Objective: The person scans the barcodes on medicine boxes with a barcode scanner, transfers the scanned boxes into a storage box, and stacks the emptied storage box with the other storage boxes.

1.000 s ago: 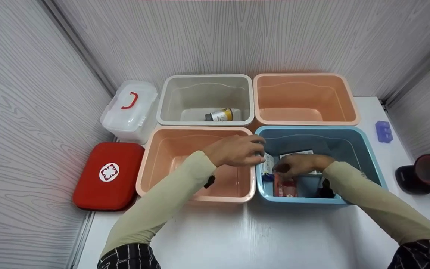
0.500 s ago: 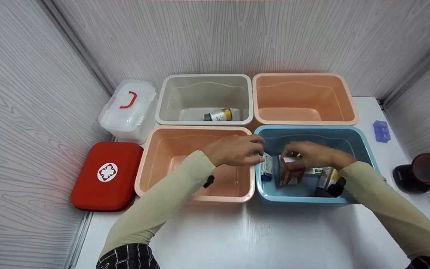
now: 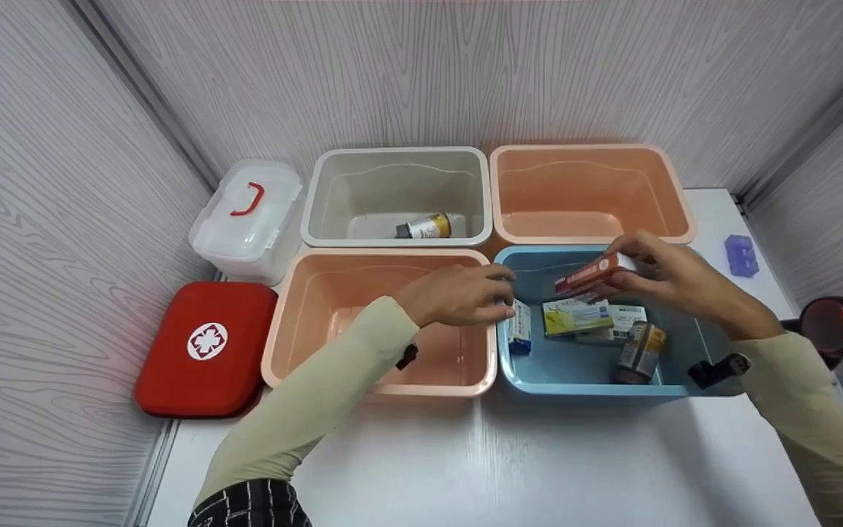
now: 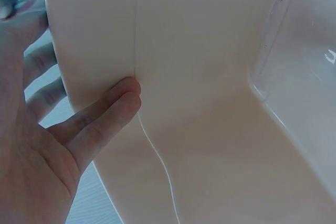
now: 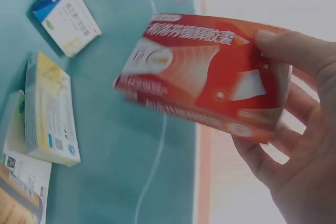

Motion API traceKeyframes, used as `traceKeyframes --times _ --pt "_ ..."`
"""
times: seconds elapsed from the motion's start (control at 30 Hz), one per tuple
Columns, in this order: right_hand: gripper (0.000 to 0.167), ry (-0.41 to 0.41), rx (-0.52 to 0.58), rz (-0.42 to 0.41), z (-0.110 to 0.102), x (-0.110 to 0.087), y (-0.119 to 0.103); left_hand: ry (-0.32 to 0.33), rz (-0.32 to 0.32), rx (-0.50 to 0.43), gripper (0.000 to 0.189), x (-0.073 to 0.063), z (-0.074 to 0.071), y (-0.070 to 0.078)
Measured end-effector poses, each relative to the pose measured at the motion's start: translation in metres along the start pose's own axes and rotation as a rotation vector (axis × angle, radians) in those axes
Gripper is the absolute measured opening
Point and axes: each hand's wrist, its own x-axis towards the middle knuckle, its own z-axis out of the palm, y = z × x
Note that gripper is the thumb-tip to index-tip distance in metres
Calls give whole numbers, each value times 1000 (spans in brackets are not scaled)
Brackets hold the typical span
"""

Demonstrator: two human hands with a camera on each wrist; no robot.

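Note:
My right hand (image 3: 674,282) pinches a red-and-white medicine box (image 5: 205,74) between thumb and fingers, tilted over the blue bin (image 3: 612,390). Below it in that bin lie a yellow-and-white medicine box (image 3: 577,316), a white medicine box (image 3: 628,319) partly under it, and a brown bottle (image 3: 639,353) with a yellow label. A blue-and-white medicine box (image 3: 520,327) lies by the bin's left wall. My left hand (image 3: 456,295) rests at the rim between the blue bin and the front peach bin (image 3: 319,258), fingers loosely extended, two of them against the peach wall in the left wrist view.
Behind stand a grey bin (image 3: 399,151) holding a labelled bottle (image 3: 425,226) and another peach bin (image 3: 582,150). At left are a clear lidded box (image 3: 246,212) and a red first-aid case (image 3: 205,348). A purple pill organizer (image 3: 741,255) and a black device (image 3: 842,326) sit at right.
My right hand has lifted the red-and-white medicine box from the blue bin, up and to the right, uncovering the yellow-and-white box. The left hand has stayed at the rim.

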Motion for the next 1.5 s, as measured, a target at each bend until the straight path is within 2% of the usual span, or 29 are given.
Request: traceKeyframes --times 0.1,0.2,0.3,0.4,0.53,0.73,0.83,0.9,1.0,1.07,1.23,1.3,1.5 --pt "40 79 10 16 -6 -9 -1 -2 -6 -1 48 0 0 0" --pt "49 117 32 19 -9 -18 1 -2 -5 -5 48 0 0 0" --pt "53 152 5 25 -12 -27 5 -2 -5 -10 48 1 1 -1" --pt "48 195 -34 44 -14 -35 9 -1 -8 -20 48 1 1 -1" --pt "41 248 -1 50 -14 -43 17 -6 -19 -25 49 0 1 0" --pt "41 345 5 144 -12 -54 28 -7 -21 -30 49 1 2 -1" --pt "53 370 49 197 -13 -61 30 -15 -21 -36 49 1 2 -1" --pt "69 385 100 222 -16 -67 32 -19 -20 -36 49 1 1 -2" --pt "93 427 156 234 -19 -75 35 -21 -18 -37 49 1 0 -2" --pt "99 460 175 233 -22 -80 38 -19 -17 -35 49 0 0 -2" --pt "81 550 205 311 -26 -100 53 -19 -22 -35 50 0 -1 -2" --pt "75 606 282 350 -27 -110 62 -20 -23 -34 50 0 -1 -2" --pt "72 875 804 412 -24 -135 89 -19 -14 -37 49 1 -1 -2"
